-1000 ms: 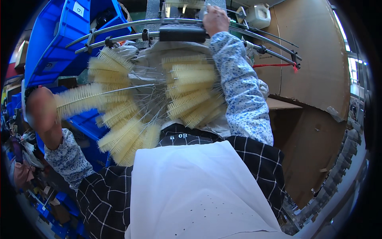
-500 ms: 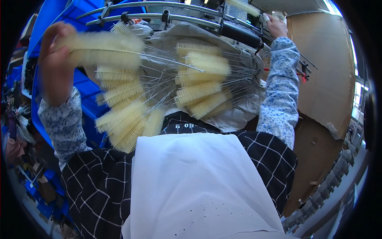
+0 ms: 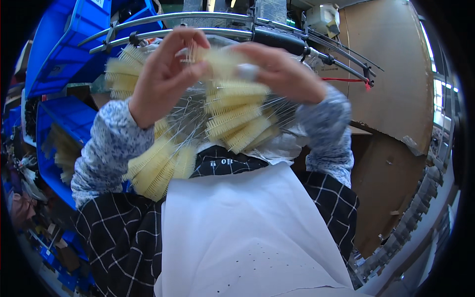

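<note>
A brush with cream bristles (image 3: 221,63), blurred by motion, is held level between my two hands above the work surface. At its left end, my left hand (image 3: 161,76) curls thumb and fingers around the bristles. My right hand (image 3: 287,74), smeared, closes on the other end; something white wraps its thumb. Below lies a fanned stack of similar brushes (image 3: 237,116), their thin wire stems pointing right. Another stack (image 3: 161,168) spreads at the lower left, with looped stems toward the middle. More brushes (image 3: 121,76) lie beside my left wrist, partly hidden by it.
Metal rails (image 3: 198,32) with a black roller (image 3: 279,42) cross the far side. Blue bins (image 3: 69,54) stand at the left, one lower bin holding brushes (image 3: 67,153). Large cardboard (image 3: 391,74) borders the right; a red cord (image 3: 346,79) hangs from the rail end.
My left hand has moved right from the left side, where it held a brush. My right hand has come in from a brush at the far-right rails. Both now meet at one brush.
</note>
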### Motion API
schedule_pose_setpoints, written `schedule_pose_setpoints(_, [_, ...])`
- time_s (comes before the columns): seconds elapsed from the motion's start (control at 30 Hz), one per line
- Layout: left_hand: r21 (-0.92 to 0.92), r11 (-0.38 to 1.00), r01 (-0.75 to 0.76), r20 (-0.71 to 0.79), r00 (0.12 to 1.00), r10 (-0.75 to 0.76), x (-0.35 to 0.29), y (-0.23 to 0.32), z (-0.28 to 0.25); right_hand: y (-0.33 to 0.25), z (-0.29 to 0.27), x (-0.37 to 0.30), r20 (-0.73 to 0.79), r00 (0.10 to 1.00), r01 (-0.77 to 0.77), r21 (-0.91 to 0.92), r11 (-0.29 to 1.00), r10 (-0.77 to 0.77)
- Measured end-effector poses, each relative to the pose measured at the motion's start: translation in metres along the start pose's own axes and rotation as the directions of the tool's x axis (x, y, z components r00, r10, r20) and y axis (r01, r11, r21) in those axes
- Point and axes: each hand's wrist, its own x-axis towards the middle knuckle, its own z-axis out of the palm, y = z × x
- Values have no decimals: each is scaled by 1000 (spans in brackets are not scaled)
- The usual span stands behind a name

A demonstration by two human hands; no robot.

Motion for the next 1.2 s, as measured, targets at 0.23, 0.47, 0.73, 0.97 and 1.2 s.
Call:
schedule_pose_setpoints(0.23, [633, 616, 468, 111, 733, -671, -78, 26, -77, 85, -44, 30, -568, 725, -260, -749, 610, -389])
schedule_pose_setpoints(0.47, [774, 437, 458, -34, 720, -694, -137, -13, -66, 134, -75, 52, -660, 703, -545, -740, 395, -267])
schedule_pose_setpoints(0.73, [536, 546, 644, -156, 711, -685, -126, 2, -63, 153, -82, 58, -648, 706, -467, -730, 499, -286])
schedule_pose_setpoints(0.97, [295, 827, 478, -249, 874, -416, -123, 13, -76, 152, -82, 58, -636, 710, -430, -731, 530, -301])
schedule_pose_setpoints(1.2, [420, 843, 335, -360, 915, -184, -120, 52, -92, 136, -86, 63, -673, 702, -504, -701, 504, -234])
